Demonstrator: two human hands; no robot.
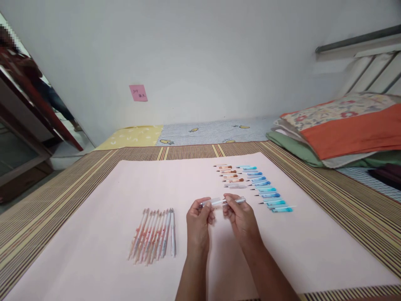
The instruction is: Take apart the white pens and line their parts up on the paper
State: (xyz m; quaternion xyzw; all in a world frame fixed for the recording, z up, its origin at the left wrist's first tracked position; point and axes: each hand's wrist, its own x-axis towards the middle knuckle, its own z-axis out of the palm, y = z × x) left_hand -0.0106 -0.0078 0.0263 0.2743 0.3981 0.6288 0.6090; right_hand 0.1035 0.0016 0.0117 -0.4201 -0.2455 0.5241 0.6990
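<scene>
My left hand (200, 217) and my right hand (239, 213) meet over the pale pink sheet (106, 200), each with its fingers closed. Between them is a slim white-and-clear pen (216, 202). My left fingers pinch its left part, and my right fingers grip the right part, whose end sticks out past the hand. Whether the two parts are joined or pulled slightly apart I cannot tell. On the left lies a row of whitish and pink pens (153, 236), side by side. Beyond my right hand lie brown-ended pieces (230, 176) and blue-ended pieces (266, 189) with dark tips.
A striped mat (72, 188) lies under the sheet. Folded bedding (347, 125) is piled at the right, below a rail (357, 39). A pink note (138, 93) is stuck on the wall. Another person (50, 92) is partly visible at the far left.
</scene>
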